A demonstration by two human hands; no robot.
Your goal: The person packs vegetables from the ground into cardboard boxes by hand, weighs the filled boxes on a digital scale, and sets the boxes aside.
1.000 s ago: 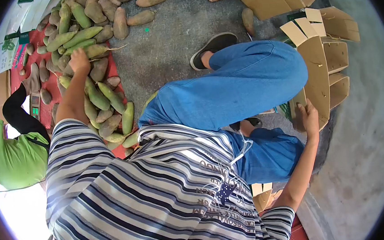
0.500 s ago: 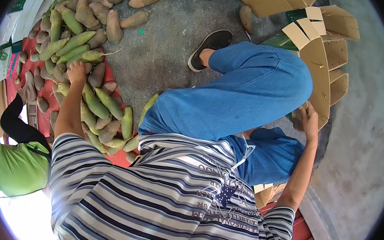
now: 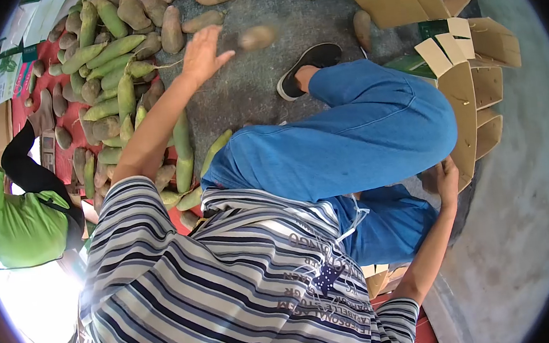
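Observation:
My left hand [image 3: 204, 58] is open over the grey floor, fingers stretched and thumb apart, right of a pile of green radishes [image 3: 116, 50] and brownish sweet potatoes [image 3: 172, 30]. Just beyond its fingertips is a motion-blurred sweet potato [image 3: 257, 37], apart from the hand. My right hand [image 3: 447, 180] is below my bent knee, beside an open cardboard box [image 3: 456, 99]. Its fingers are bent together next to a brownish thing [image 3: 429, 179] partly hidden by the knee; what they grip, I cannot make out.
More open boxes [image 3: 486, 87] line the right side. Single sweet potatoes [image 3: 362, 29] lie on the floor [image 3: 236, 97] near my shoe [image 3: 311, 68]. A person in a green shirt [image 3: 23, 220] is at the left, by the red sheet [image 3: 46, 134].
My left hand has moved off the pile, rightward and up, and is now open. A blurred sweet potato has appeared over the floor beyond it. My right hand has shifted slightly down.

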